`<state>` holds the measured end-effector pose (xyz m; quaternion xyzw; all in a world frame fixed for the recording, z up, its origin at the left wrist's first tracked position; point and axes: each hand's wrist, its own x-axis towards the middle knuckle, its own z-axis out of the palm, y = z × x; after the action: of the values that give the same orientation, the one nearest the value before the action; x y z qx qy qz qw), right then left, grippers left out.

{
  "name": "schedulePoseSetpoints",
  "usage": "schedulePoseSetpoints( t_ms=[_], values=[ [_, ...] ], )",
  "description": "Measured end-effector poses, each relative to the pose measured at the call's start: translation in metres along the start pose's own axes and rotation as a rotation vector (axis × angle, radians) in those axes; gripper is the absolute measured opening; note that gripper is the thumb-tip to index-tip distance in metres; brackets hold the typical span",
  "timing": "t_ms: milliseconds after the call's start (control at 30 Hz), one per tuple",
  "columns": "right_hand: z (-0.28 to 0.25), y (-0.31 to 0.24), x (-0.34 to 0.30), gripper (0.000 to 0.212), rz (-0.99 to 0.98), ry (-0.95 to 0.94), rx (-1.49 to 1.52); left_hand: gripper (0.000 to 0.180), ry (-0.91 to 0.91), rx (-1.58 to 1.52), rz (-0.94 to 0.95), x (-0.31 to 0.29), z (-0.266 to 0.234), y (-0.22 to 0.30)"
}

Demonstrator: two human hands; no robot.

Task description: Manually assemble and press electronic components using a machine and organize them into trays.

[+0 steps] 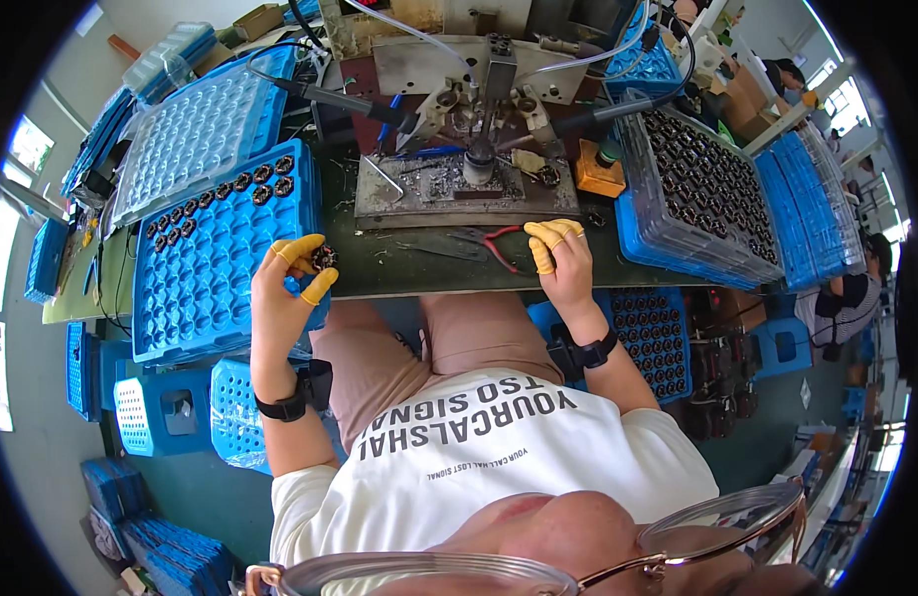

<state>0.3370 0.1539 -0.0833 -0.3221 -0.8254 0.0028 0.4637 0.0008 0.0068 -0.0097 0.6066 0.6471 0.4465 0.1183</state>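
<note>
My left hand (292, 278), in yellow finger cots, pinches a small round motor core (324, 258), dark with copper-coloured windings. It is at the right edge of a blue pocketed tray (196, 298), whose far rows hold several similar cores (242, 182). My right hand (566, 260), also in yellow finger cots, is over the front edge of the bench, fingers curled together, with nothing visible in them. Just left of it lie pliers with red handles (501, 246). Ahead, a bench press (479, 159) stands on a metal base plate (419, 206) littered with shavings.
An orange block (599, 171) sits right of the press. Farther right, stacked trays (702, 189) hold many cores. A clear tray lid (206, 129) lies behind the left tray. Hoses and two dark jointed arms reach toward the press. Blue stools (166, 412) stand below the bench.
</note>
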Motion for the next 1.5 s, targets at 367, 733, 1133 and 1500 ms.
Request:
schedulePoseSetpoints(
  t_ms=[367, 733, 1133, 1500],
  values=[
    [0.001, 0.002, 0.004, 0.014, 0.042, 0.074, 0.017, 0.043, 0.050, 0.077, 0.037, 0.000, 0.005, 0.002],
    [0.038, -0.007, 0.101, 0.042, 0.115, 0.082, 0.272, 0.043, 0.067, 0.132, 0.032, -0.001, 0.008, -0.001],
    [-0.015, 0.005, 0.038, 0.042, 0.270, 0.191, 0.293, 0.038, 0.145, 0.370, 0.184, 0.031, 0.042, 0.050],
    [-0.012, 0.007, -0.009, 0.045, 0.289, 0.119, 0.317, 0.036, -0.046, -0.119, 0.236, 0.116, 0.126, 0.062]
  ],
)
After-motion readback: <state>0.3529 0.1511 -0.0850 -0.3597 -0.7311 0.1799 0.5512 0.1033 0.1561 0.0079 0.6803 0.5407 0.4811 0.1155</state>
